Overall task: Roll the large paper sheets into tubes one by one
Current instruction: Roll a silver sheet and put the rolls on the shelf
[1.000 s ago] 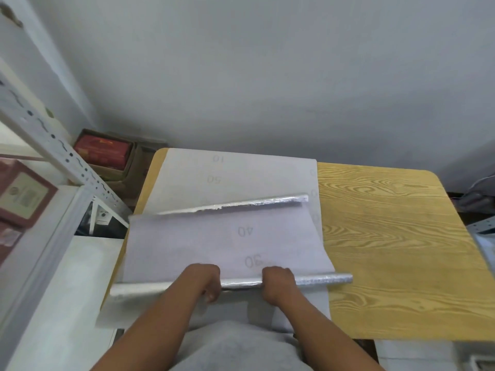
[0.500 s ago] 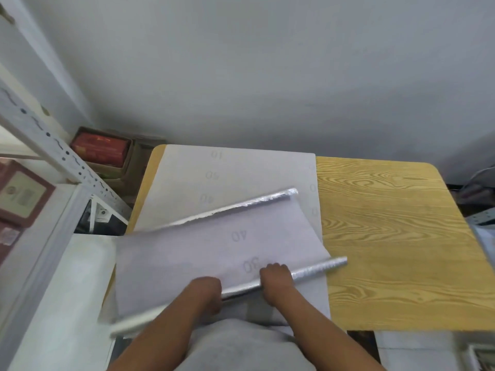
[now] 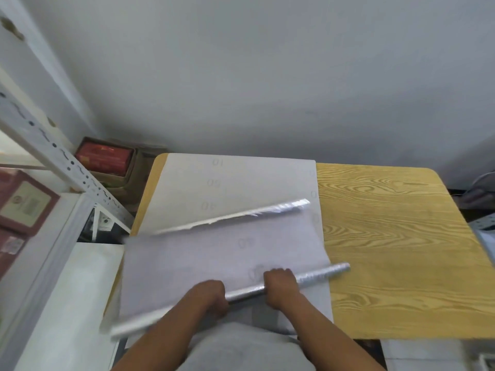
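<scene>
Two hands rolling a large paper sheet into a tube on a wooden worktop.

The worktop (image 3: 388, 250) carries a stack of pale paper sheets (image 3: 241, 183) on its left part, faint numerals showing through them. The top sheet (image 3: 214, 258) lies skewed over the stack, its near-left corner hanging past the worktop edge and its far edge a torn, silvery strip (image 3: 241, 215) running up to the right. The near end of this sheet is wound into a thin, shiny tube (image 3: 318, 275), tilted so that its right end lies farther away over the wood and its left end, blurred, juts off the near-left edge. The left hand (image 3: 209, 295) and the right hand (image 3: 281, 286), a short gap between them, each curl closed around the tube near its middle, knuckles up. A grey shelf frame (image 3: 53, 153) and red boxes (image 3: 104, 156) stand at left.
</scene>
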